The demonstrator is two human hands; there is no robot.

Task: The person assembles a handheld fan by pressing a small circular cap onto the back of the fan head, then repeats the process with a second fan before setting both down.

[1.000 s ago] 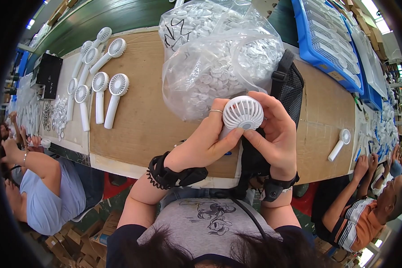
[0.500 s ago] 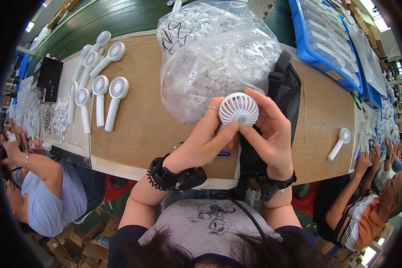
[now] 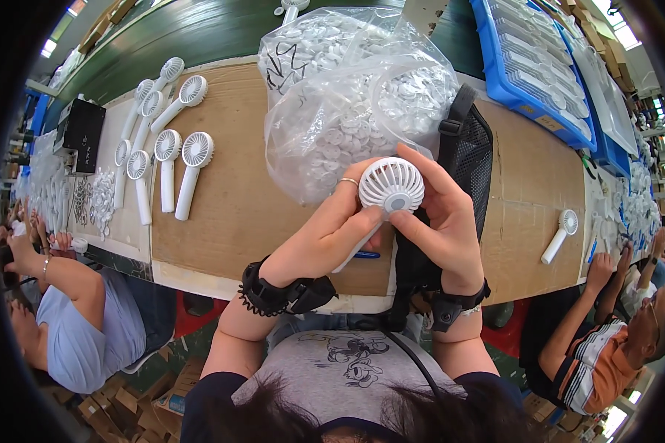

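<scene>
Between my two hands is a white handheld fan [image 3: 391,184], its round slatted head facing up and its handle slanting down toward me. My left hand [image 3: 347,221] closes round the left side of the head and the handle, the thumb near the grey centre disc. From the other side my right hand [image 3: 443,221] grips the head's rim, its thumb beside that same disc. Just beyond my fingers lies a clear plastic bag [image 3: 295,148] full of small white round parts. A blue pen-like item [image 3: 366,255] lies under my hands, partly hidden.
Several white fans [image 3: 197,151] lie at the left of the cardboard-topped table [image 3: 236,214], near a black box [image 3: 81,133]. One more fan [image 3: 567,221] rests at the right. A black mesh bag [image 3: 469,162] and a blue tray [image 3: 528,103] stand there too. Co-workers sit at both sides.
The fan has turned slightly in my hands and moved a little left, and more of its handle now shows. My left thumb has shifted off the centre disc's edge.
</scene>
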